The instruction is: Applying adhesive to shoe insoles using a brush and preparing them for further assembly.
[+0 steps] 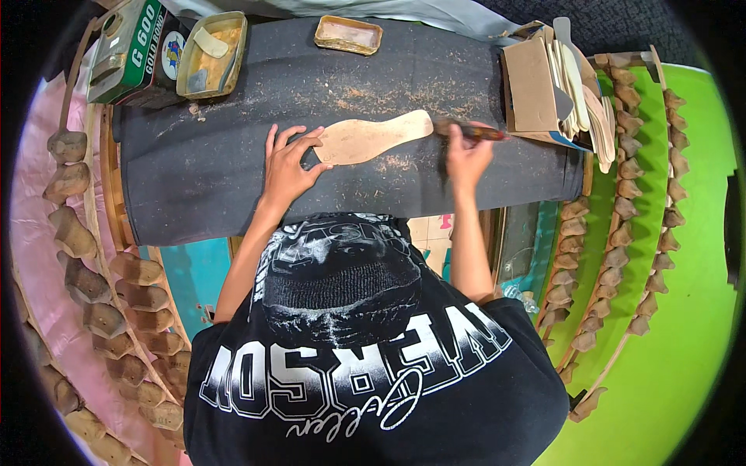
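A tan shoe insole [365,138] lies on the dark cloth of the table, wide toe end to the left and narrow heel end to the right. My left hand [294,161] pinches the toe end, thumb on the near edge and fingertips on the far edge. In my right hand [468,159] is a slim dark tool with a reddish end [466,130]. Its tip is close to the heel of the insole; motion blur hides its exact kind and whether it touches.
Back left stand a metal can [128,54] and a yellowish tub [184,74] with flat scrapers. A small tray [348,22] sits at the far edge. A cardboard box [532,89] at right holds several insoles. Shavings dot the cloth. Racks of shoe lasts [614,233] flank both sides.
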The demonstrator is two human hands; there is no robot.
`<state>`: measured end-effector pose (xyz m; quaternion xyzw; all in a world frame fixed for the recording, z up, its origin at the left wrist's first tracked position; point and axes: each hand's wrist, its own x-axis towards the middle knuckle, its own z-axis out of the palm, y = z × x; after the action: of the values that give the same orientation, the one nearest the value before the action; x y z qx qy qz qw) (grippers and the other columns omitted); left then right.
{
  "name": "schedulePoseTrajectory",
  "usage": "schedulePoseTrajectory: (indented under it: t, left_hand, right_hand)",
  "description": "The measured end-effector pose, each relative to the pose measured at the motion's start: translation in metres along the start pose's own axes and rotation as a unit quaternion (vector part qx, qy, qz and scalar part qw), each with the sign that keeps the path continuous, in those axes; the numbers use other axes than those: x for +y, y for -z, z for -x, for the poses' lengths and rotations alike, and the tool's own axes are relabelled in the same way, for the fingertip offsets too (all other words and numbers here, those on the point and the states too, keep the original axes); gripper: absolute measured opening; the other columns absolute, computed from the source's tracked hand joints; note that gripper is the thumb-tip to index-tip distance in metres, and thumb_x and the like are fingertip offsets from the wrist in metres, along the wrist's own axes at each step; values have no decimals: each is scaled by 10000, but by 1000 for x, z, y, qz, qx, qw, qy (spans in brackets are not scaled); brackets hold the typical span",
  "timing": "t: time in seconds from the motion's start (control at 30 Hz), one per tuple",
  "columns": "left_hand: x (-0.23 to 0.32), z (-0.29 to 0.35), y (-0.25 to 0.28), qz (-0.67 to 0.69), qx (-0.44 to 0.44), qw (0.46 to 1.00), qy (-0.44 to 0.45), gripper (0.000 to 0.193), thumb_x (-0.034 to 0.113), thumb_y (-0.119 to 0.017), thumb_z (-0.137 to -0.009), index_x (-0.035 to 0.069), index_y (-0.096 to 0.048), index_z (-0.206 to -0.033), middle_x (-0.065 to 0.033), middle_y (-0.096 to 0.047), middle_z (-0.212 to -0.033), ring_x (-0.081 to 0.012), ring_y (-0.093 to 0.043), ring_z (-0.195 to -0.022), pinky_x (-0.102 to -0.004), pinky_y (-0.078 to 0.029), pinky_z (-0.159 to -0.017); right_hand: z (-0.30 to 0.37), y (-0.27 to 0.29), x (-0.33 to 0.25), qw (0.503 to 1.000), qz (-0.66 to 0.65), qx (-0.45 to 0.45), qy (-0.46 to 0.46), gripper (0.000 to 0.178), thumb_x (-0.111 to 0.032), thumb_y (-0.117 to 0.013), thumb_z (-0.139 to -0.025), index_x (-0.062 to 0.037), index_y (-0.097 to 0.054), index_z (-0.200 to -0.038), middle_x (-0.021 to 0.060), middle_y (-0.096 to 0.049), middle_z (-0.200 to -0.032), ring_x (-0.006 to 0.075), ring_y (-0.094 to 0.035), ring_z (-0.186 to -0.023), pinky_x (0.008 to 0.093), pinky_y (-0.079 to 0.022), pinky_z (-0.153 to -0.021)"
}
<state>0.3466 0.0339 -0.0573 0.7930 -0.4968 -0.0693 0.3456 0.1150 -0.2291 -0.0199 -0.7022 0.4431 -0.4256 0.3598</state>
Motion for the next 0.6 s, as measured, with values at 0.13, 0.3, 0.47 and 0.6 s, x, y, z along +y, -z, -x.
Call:
schedulePoseTrajectory:
  t: [0.13, 0.3, 0.47, 0.6]
  left_hand:
    - [1, -2, -1, 0, 5, 1000, -1, 466, 333, -946, -695, 153, -745, -1075, 64, -724, -1384, -255, -573, -1353, -554, -220, -1290]
    - [4, -4, -1, -3, 7, 1000, -8, 475, 336, -935, -713, 138, -755, -1105, 49, -748, -1336, -236, -585, -1339, -559, -225, -1278]
    - [1, -1, 0, 5, 3, 1000, -6, 455, 324, -943, -702, 144, -743, -1069, 62, -727, -1380, -258, -574, -1352, -559, -222, -1286]
    - [1, -4, 0, -1, 7, 1000, -5, 453, 315, -949, -695, 146, -742, -1060, 58, -728, -1381, -260, -574, -1351, -556, -224, -1288]
  right_hand:
    - [65, -58, -15, 979, 63, -190, 19, 389, -199, -866, -896, 40, -651, -1115, 179, -751, -935, 256, -770, -800, 360, -618, -710]
    - [83, -77, -8, 959, -23, -280, -33, 381, -80, -830, -922, 44, -594, -1195, 148, -743, -1057, 191, -765, -947, 303, -637, -771]
    - [-10, -9, 28, 999, 26, -31, -32, 372, -122, -822, -917, 28, -600, -1174, 158, -760, -1013, 198, -750, -866, 341, -594, -762]
    - [-53, 12, 37, 998, 36, 42, -23, 387, -131, -836, -905, 35, -595, -1158, 151, -754, -919, 200, -737, -773, 336, -573, -715]
